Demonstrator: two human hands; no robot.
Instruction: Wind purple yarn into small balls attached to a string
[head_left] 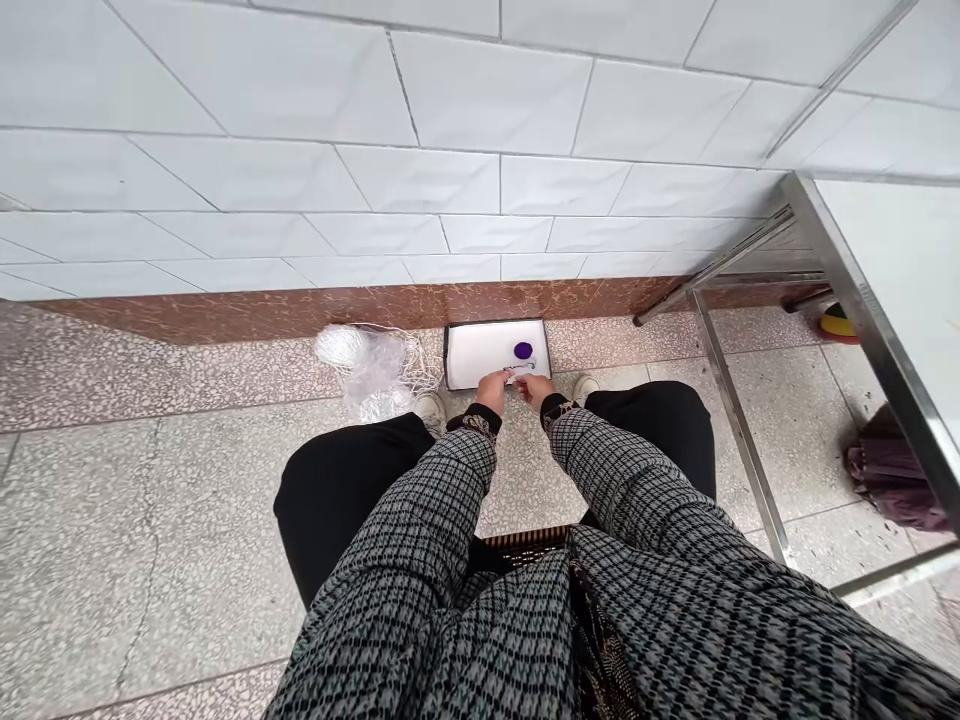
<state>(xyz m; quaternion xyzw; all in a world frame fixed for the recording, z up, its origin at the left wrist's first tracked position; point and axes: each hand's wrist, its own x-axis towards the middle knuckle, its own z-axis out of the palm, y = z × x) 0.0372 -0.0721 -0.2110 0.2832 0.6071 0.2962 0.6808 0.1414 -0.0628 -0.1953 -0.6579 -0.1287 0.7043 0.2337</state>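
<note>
Over the near edge of a shallow white tray (472, 350) with a dark rim, my two hands work close together. My left hand (493, 391) has its fingers closed in a pinch, and so does my right hand (535, 389) a little way to its right. Something small and pale shows between the fingertips, too small to name. Just beyond them in the tray lies a round purple piece (523, 350). A thin, dark, wavy strand (529, 365) lies between that piece and my fingers.
Left of the tray, a ball of white yarn (343, 346), loose yarn (421, 365) and clear plastic (379, 372) lie on the floor. A tiled wall (480, 190) rises behind. At right stands a metal-framed table (862, 290), with a dark purple bundle (892, 470) beneath.
</note>
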